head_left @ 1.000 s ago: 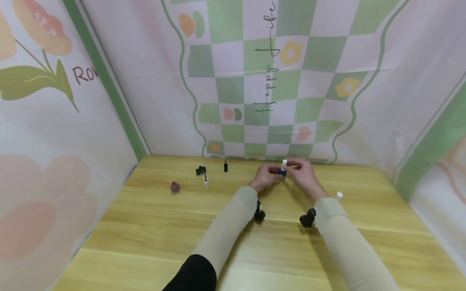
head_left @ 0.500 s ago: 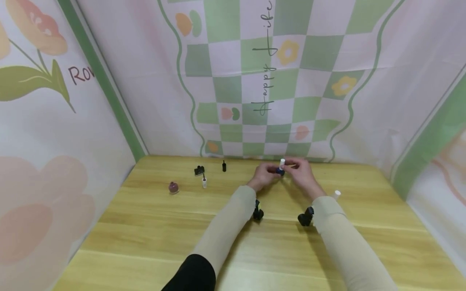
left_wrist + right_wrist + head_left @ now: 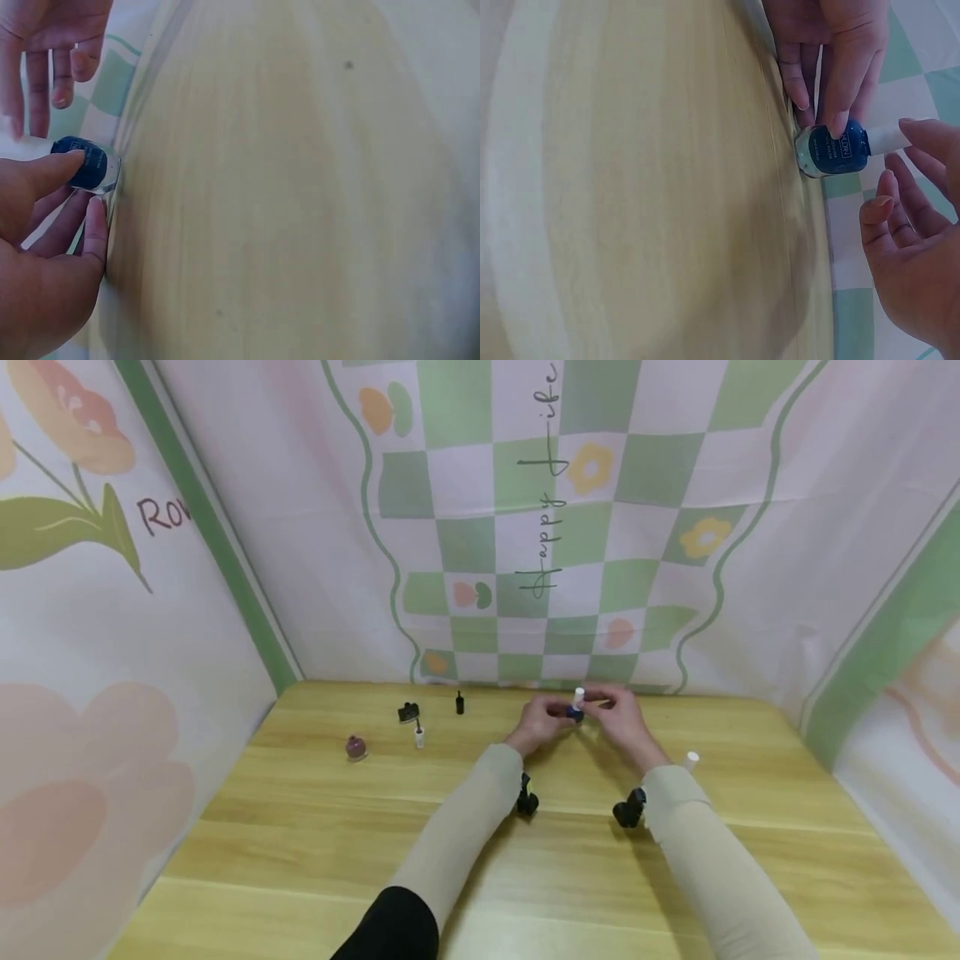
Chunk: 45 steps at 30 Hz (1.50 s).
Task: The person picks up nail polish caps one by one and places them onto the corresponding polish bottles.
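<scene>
A small nail polish bottle [image 3: 840,152], clear glass with dark blue polish, stands near the table's back edge. My left hand [image 3: 542,725] pinches its body between thumb and fingers. With thumb and fingertips, my right hand [image 3: 624,720] grips the white cap [image 3: 889,137], which sits at the bottle's neck. The right hand's other fingers curve loosely away from the glass. In both wrist views the bottle's base is at the tabletop; whether the cap is tight cannot be told.
To the left on the wooden table [image 3: 480,893] are a purple polish bottle [image 3: 356,747], a white brush cap [image 3: 419,735], a black bottle [image 3: 408,712] and a black brush cap [image 3: 460,703]. Another white cap [image 3: 691,762] shows behind the right sleeve. A patterned curtain hangs behind.
Both hands keep their hold on the nail polish bottle and its cap, with barely any movement. The head view has shifted slightly, so everything appears a little further left.
</scene>
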Motion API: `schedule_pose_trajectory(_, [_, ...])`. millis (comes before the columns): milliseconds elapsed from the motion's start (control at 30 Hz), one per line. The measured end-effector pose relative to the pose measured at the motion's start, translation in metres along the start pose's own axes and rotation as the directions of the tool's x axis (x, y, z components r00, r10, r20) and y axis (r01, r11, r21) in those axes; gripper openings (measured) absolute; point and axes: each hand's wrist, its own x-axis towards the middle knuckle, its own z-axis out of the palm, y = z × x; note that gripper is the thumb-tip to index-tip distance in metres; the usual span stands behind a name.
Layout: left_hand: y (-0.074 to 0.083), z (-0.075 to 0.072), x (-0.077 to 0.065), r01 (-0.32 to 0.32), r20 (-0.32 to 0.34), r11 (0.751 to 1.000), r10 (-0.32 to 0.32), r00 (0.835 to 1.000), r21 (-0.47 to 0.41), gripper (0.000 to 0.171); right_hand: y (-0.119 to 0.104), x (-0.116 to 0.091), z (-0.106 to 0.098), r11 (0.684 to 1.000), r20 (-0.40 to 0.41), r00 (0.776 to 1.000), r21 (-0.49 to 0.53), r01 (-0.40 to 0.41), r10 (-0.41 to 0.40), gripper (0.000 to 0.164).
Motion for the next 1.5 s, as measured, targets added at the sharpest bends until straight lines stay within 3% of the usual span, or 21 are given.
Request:
schedule_pose_trajectory(400, [0.005, -0.024, -0.02, 0.048, 0.056, 0.999, -0.049, 0.997, 0.01, 0.039, 0.002, -0.02, 0.003, 0.997, -0.043, 0.997, 0.036, -0.063, 0.065, 0.04])
schedule_pose_trajectory(600, [0.012, -0.035, -0.03, 0.053, 0.137, 0.998, -0.059, 0.989, 0.044, 0.045, 0.002, -0.027, 0.001, 0.994, -0.028, 0.994, 0.021, -0.107, 0.108, 0.041])
schedule_pose_trajectory(1000, [0.016, -0.054, -0.044, 0.037, 0.192, 0.989, -0.064, 0.979, 0.14, 0.047, -0.017, -0.037, 0.001, 0.996, 0.032, 0.996, -0.036, -0.086, 0.087, 0.041])
schedule_pose_trajectory(1500, [0.011, -0.079, -0.069, -0.032, 0.189, 0.975, -0.011, 0.982, 0.222, 0.046, -0.03, -0.046, 0.003, 0.998, 0.103, 0.994, -0.066, -0.015, 0.021, 0.037])
